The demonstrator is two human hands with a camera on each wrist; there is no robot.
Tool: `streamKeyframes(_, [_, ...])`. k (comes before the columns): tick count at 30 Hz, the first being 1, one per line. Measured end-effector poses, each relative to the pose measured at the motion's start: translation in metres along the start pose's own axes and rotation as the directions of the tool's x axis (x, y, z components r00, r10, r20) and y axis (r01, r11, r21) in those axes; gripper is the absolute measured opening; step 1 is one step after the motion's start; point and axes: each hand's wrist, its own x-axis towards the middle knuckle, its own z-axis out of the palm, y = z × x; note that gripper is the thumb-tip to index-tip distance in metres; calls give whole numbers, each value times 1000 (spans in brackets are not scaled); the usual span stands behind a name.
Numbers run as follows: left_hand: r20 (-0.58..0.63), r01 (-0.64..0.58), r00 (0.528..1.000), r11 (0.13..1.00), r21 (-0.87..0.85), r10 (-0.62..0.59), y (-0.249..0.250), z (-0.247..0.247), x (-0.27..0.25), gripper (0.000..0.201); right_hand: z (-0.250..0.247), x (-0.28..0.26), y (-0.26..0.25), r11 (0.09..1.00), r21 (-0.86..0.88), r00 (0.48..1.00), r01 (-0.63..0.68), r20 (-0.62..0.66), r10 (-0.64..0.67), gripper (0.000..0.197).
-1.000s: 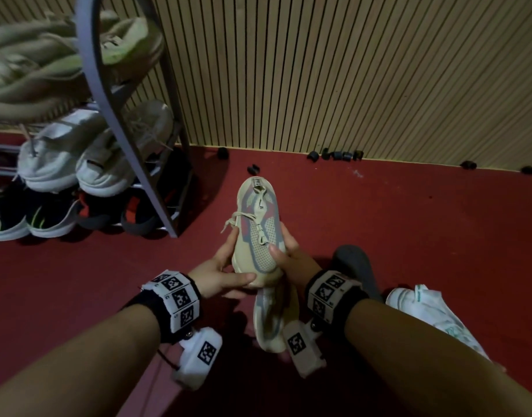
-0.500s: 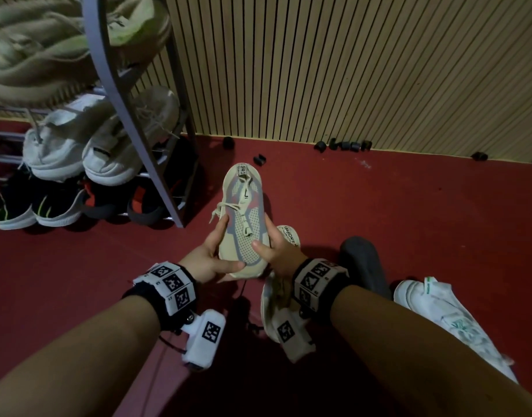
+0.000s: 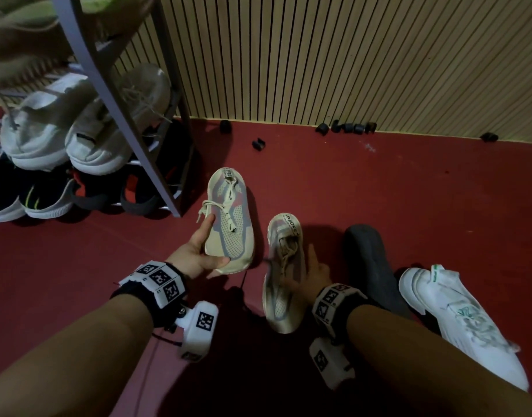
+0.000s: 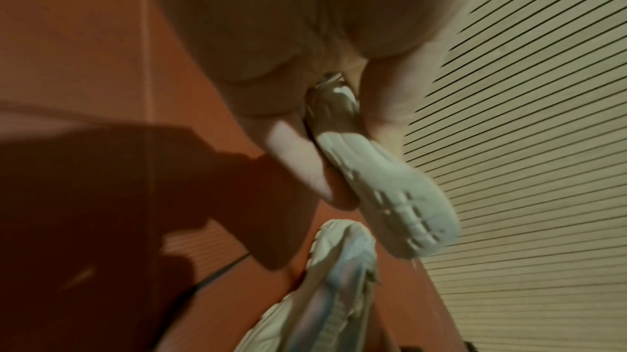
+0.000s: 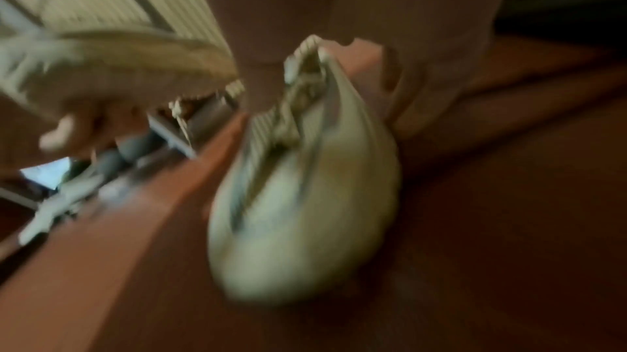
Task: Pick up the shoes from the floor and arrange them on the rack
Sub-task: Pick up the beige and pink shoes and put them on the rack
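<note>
Since a second ago, right hand (image 3: pixel 310 276) gone from the beige shoe (image 3: pixel 230 225) and lowered onto its mate, the second beige shoe (image 3: pixel 284 272), on the red floor (image 3: pixel 379 188); camera view dipped closer to both. Left hand (image 3: pixel 195 255) now alone under the first shoe, thumb across the toe end, fingers (image 3: pixel 206 228) up along its left side, sole cupped in the palm, heel pointing away toward the slatted wall (image 3: pixel 349 55). In the left wrist view, pale ridged sole (image 4: pixel 383 186) pinched between thumb and fingers. Right hand bent down over the second shoe, fingers curled at its laces and opening, one finger extended along its right edge; right wrist view too blurred to tell how firm the hold is. Black lettering on both heel tabs, too small to read for certain. Both shoes knitted beige mesh with grey-blue and pink panels, beige laces, pale soles. Just right of the second shoe, a dark grey shoe (image 3: pixel 370 260) lying on the floor, then a white sneaker (image 3: pixel 457 320) with green trim. To the left, the metal rack (image 3: pixel 114 94) with white sneakers (image 3: pixel 78 133) on a middle shelf, dark ones below, blurred pale ones above.
</note>
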Motion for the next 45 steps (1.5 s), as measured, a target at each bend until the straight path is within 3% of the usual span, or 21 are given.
streamKeyframes(4, [12, 65, 998, 996, 58, -66, -21, 3, 3, 108, 15, 2, 10, 995, -92, 999, -37, -3, 37, 125])
streamKeyframes(10, [19, 141, 989, 982, 124, -144, -46, 12, 1, 112, 24, -8, 7, 985, -111, 990, -135, -55, 130, 127])
streamKeyframes(17, [58, 151, 984, 966, 209, -166, -58, 8, -5, 104, 42, -10, 8, 966, -60, 960, -252, -142, 242, 98])
streamKeyframes(20, [56, 170, 981, 962, 214, -186, -59, 6, -3, 103, 39, -6, 8, 965, -26, 959, -262, -122, 257, 103])
streamKeyframes(23, [50, 179, 980, 961, 211, -194, -58, 6, -2, 104, 27, -11, 7, 984, -27, 983, -175, -55, 174, 91])
streamKeyframes(26, [56, 165, 982, 965, 202, -180, -52, 9, -5, 105, 15, -18, 5, 999, 40, 999, -4, -34, 6, 93])
streamKeyframes(28, [57, 174, 981, 971, 162, -186, -49, 11, -6, 110, 13, -23, -2, 989, 20, 989, 146, -36, -146, 84])
streamKeyframes(30, [43, 196, 978, 972, 133, -203, -50, 10, -4, 120, 14, -24, -3, 972, -14, 971, 234, 47, -234, 79])
streamKeyframes(32, [31, 214, 975, 971, 106, -218, -51, 10, -3, 122, 13, -27, -5, 981, 39, 971, 190, 138, -193, 91])
streamKeyframes(35, [41, 218, 974, 972, 91, -223, -48, 11, -5, 117, 14, -28, -4, 984, 55, 969, 170, 170, -177, 112])
streamKeyframes(41, [39, 236, 971, 972, 14, -237, -38, 20, -12, 106, 15, -27, -8, 969, 105, 968, 224, 91, -234, 101])
streamKeyframes(45, [48, 236, 969, 966, 102, -242, -28, 16, -15, 130, 0, -25, -10, 966, 91, 962, 243, 104, -252, 110])
